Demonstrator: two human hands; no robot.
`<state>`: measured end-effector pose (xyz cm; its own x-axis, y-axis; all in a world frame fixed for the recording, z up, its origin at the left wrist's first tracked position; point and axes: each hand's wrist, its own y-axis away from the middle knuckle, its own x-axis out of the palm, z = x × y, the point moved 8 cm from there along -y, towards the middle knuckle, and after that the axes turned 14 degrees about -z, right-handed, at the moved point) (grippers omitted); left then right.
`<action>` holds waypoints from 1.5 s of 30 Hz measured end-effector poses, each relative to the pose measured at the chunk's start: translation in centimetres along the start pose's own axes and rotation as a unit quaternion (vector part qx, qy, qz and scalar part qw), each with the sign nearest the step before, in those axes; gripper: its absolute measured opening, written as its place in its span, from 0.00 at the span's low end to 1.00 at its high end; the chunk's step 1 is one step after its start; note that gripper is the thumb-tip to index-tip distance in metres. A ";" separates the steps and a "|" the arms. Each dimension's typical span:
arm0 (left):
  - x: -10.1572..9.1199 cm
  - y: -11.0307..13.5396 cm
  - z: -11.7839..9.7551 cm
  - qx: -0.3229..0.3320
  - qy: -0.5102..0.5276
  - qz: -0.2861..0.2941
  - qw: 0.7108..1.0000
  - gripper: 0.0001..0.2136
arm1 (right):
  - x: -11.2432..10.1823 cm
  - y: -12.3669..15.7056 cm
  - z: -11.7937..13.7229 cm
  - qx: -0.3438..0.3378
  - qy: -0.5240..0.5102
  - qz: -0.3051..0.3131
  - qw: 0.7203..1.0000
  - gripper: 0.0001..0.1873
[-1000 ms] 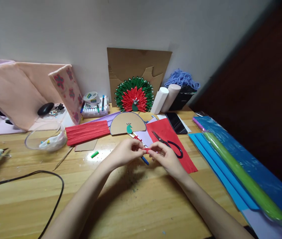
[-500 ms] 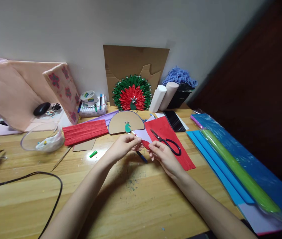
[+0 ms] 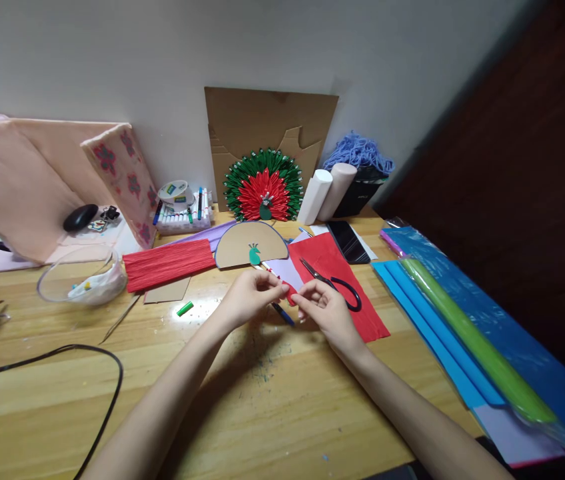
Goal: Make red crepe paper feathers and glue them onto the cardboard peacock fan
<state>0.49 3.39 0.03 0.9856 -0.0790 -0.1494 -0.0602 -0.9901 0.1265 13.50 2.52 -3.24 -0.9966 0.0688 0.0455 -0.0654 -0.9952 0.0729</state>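
Between my two hands is a small piece of red crepe paper [image 3: 290, 293]. The fingertips of my left hand [image 3: 255, 293] pinch its left side, and those of my right hand [image 3: 320, 303] pinch its right side. Just beyond lies a cardboard half-circle [image 3: 235, 247] edged in blue, with a green peacock cutout [image 3: 255, 255] on it. A red crepe paper sheet [image 3: 367, 313] lies to the right, with black-handled scissors [image 3: 347, 293] resting on top. Under my hands a dark blue marker [image 3: 283, 314] lies on the table.
A folded red crepe stack [image 3: 167, 265], a green cap [image 3: 185, 309] and a clear bowl [image 3: 50, 283] are on the left. A black cable [image 3: 121, 373] curves nearer me. At the back stands a red and green peacock craft [image 3: 262, 193]. Wrapped rolls [image 3: 472, 333] line the right edge.
The red crepe piece has turned and shows more between my fingertips. My right hand's fingers have shifted slightly on it. The camera view has moved a little.
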 end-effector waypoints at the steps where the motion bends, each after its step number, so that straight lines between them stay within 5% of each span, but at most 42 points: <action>1: 0.0 0.0 0.1 0.000 0.002 0.001 1.000 0.10 | 0.0 0.0 -0.1 0.004 -0.002 0.001 1.000 0.14; 17: 0.3 0.1 -0.2 0.032 0.071 -0.004 0.997 0.16 | 0.2 -0.3 -0.7 0.017 -0.076 0.007 0.997 0.15; 28: -0.3 -0.3 0.4 -0.002 0.072 -0.038 0.997 0.06 | -0.1 -0.4 -0.2 0.003 -0.063 -0.015 0.998 0.15; 33: -0.7 -0.7 1.7 -0.019 0.013 -0.040 0.999 0.10 | -0.2 -1.2 -1.8 0.032 0.045 0.011 0.998 0.17; 39: -2.1 -1.0 3.0 -0.024 -0.096 -0.056 0.994 0.08 | -1.2 -1.7 -0.7 -0.124 0.235 -0.031 0.964 0.11; 45: -1.7 -0.8 2.3 -0.010 -0.107 -0.047 0.993 0.10 | -1.1 -2.3 -2.8 0.011 0.129 0.011 0.992 0.13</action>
<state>-1.53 4.02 -2.09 0.9304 -0.0104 -0.3663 0.0365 -0.9920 0.1210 14.64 4.53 -6.21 -0.9776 0.0247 -0.2088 -0.0455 -0.9944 0.0957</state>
